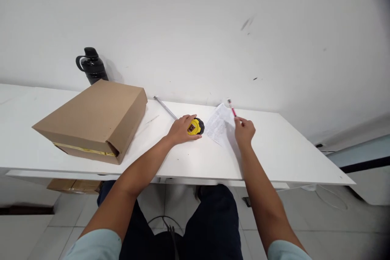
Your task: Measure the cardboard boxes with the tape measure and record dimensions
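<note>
My left hand rests on the white table with its fingers closed round a yellow and black tape measure. A length of its metal tape runs back and left toward the wall. My right hand pinches a red and white pen, tip down, at the right edge of a creased sheet of paper with writing on it. The paper lies between my two hands.
A brown cardboard box lies flat on the left of the table, with a black bottle behind it against the white wall. More cardboard sits under the table on the tiled floor. Cables lie on the floor.
</note>
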`<act>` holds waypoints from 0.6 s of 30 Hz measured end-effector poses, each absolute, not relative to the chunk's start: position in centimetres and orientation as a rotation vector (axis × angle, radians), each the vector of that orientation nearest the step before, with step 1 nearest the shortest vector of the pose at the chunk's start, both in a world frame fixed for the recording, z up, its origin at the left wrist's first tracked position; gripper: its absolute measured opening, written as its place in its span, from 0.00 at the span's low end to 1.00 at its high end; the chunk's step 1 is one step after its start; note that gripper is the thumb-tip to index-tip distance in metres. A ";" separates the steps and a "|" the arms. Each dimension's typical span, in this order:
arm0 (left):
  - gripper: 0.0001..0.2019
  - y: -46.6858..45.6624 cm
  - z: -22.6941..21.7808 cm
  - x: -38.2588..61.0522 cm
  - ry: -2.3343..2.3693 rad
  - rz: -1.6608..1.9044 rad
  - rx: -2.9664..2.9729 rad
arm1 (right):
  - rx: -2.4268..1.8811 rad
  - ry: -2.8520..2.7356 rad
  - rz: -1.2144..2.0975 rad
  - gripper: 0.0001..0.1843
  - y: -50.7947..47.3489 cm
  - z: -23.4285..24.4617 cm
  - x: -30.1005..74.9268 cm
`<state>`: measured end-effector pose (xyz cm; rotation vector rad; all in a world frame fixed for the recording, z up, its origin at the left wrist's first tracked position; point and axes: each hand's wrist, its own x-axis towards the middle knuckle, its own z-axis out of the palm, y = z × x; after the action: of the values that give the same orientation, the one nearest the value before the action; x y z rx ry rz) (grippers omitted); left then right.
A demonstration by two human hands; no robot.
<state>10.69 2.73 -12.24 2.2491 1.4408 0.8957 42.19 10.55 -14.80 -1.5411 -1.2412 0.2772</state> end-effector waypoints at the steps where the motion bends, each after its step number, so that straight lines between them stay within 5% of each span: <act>1: 0.45 2.6 -12.2 10.7 1.453 0.882 2.256 | -1.488 -1.083 0.314 0.26 10.6 -14.8 42.5; 7: 0.41 2.3 -11.7 11.5 1.613 0.780 2.309 | -1.313 -0.784 0.682 0.16 9.7 -14.4 43.2; 18: 0.30 2.2 -11.6 10.9 1.753 0.739 2.208 | -1.566 -0.965 0.667 0.11 10.1 -15.1 43.4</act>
<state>10.94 2.19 -11.56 2.2080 1.7530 0.7385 43.39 10.11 -15.06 -1.5664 -0.9650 0.6668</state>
